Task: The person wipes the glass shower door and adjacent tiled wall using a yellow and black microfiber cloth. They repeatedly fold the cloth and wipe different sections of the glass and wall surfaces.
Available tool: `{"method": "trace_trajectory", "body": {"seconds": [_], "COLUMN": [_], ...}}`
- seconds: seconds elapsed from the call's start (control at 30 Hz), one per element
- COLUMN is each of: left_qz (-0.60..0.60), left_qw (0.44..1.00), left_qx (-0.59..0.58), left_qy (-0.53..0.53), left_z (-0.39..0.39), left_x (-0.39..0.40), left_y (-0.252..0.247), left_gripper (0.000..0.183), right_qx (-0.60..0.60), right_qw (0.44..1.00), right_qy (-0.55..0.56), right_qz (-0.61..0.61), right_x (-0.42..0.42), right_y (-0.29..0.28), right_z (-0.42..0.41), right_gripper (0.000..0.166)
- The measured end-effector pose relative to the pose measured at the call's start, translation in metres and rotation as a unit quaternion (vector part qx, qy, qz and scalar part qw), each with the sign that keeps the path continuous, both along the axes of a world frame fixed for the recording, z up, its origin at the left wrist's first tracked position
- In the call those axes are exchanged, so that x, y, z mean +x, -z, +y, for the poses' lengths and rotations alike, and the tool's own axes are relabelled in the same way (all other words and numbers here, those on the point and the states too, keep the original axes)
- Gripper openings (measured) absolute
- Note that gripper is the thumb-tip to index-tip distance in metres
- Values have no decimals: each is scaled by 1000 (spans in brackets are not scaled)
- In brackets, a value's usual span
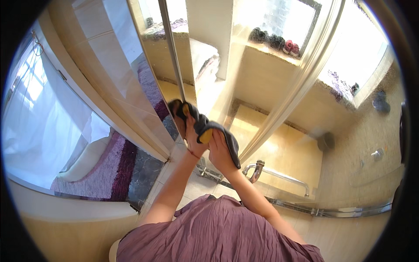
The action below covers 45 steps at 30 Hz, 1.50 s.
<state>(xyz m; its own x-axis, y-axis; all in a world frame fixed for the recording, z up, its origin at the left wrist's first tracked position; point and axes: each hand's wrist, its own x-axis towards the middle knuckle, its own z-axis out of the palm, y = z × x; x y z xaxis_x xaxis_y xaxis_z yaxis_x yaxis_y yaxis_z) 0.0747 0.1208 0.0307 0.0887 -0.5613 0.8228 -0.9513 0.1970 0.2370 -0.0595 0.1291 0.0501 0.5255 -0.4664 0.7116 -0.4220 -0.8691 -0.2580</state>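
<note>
Both hands are together at the centre of the head view, on a dark grey cloth [231, 144] with yellow patches, against a shower's glass panel near its metal edge strip [172, 49]. My left hand [193, 136] has its fingers on the upper part of the cloth, with what looks like its reflection just to the left. Slightly lower and to the right, my right hand [218, 150] presses on the wider part of the cloth. The cloth hides parts of the fingers.
A metal door handle [284, 178] sits on the glass at lower right. Beyond the glass are a shower fitting [377, 154] and shoes [273, 41] on a window ledge. At left, a doorway frame [108, 108] borders a purple rug [98, 163]. A metal rail [353, 212] runs at lower right.
</note>
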Motion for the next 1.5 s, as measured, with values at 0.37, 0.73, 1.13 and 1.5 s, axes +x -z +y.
{"method": "trace_trajectory", "body": {"seconds": [0.37, 0.73, 1.13, 1.5], "left_qz": [106, 208, 371, 314], "left_qw": [966, 959, 921, 940], "left_qx": [-232, -193, 120, -131], "left_qy": [-51, 2, 6, 24], "left_z": [21, 19, 72, 17], "left_x": [7, 37, 28, 7], "left_y": [-167, -142, 150, 24], "left_gripper": [96, 109, 23, 66], "right_qx": [-109, 36, 63, -70], "right_qw": [984, 988, 977, 993], "right_qy": [-43, -62, -112, 69], "right_qz": [-132, -139, 168, -70], "right_x": [11, 90, 7, 4], "right_y": [-117, -70, 136, 17], "right_z": [-8, -22, 19, 17], "right_gripper": [36, 39, 39, 28]}}
